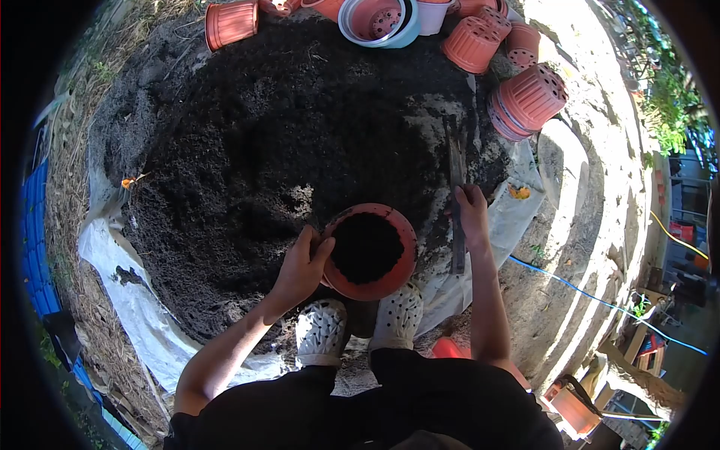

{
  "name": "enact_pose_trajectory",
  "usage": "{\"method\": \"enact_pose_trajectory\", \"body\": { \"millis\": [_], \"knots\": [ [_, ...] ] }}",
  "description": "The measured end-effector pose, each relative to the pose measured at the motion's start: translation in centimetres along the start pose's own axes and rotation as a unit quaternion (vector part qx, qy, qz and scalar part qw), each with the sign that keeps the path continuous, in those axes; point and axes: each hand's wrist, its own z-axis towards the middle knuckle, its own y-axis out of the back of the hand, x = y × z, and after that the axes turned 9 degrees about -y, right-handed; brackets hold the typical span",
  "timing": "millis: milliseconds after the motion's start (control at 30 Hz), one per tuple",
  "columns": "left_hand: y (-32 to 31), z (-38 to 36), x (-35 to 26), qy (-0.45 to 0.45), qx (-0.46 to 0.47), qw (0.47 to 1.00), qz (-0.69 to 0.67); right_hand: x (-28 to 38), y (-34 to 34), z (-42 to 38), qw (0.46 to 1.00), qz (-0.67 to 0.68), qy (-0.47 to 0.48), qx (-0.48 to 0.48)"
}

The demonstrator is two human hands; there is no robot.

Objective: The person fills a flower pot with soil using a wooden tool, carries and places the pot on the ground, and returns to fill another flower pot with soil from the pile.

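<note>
A terracotta-coloured plastic flowerpot [409, 259] stands in front of my feet, with dark soil [366, 247] inside it below the rim. My left hand [304, 262] grips the pot's left rim, thumb on the near side. To the right of the pot, my right hand [472, 214] is closed on a narrow, flat wooden stick [457, 169] that is dirty with soil. The stick points away from me, its near end beside the pot. Part of the right hand's fingers is hidden behind the hand.
A wide heap of dark soil [247, 142] lies on a white sheet [127, 300]. Stacked and tipped pots [529, 101] line its far edge, with a pale blue pot [409, 30] among them. White clogs [322, 330] are on my feet. A blue hose [577, 287] crosses the ground at right.
</note>
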Motion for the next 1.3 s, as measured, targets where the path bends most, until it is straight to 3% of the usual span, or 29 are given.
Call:
{"method": "enact_pose_trajectory", "body": {
  "millis": [367,567,633,967,1067,1233,1300],
  "knots": [
    [0.1,0.0,0.3,-0.037,0.006,0.999,0.011,-0.3,-1.4,1.1,1.000,0.006,-0.002,0.004],
    [0.2,0.0,0.1,-0.020,0.013,1.000,0.007,-0.2,-1.9,1.0,1.000,-0.026,-0.006,-0.007],
    [0.2,-0.1,-0.6,0.026,0.009,0.999,-0.021,0.3,-2.0,0.6,0.999,0.012,-0.034,0.011],
    [0.1,-0.1,0.3,0.038,0.014,0.999,-0.025,-0.4,-3.3,1.8,0.999,-0.004,-0.030,0.010],
    [0.1,-0.1,0.6,-0.001,0.012,1.000,0.008,0.0,-4.3,2.7,1.000,-0.025,-0.016,0.003],
    [0.1,-0.1,-0.3,0.031,0.014,0.998,-0.046,2.2,-6.4,3.6,0.985,-0.156,0.012,-0.074],
    [0.0,-0.1,0.2,0.035,0.013,0.998,-0.042,0.2,-7.5,6.1,0.977,-0.187,0.051,-0.088]
  ]
}}
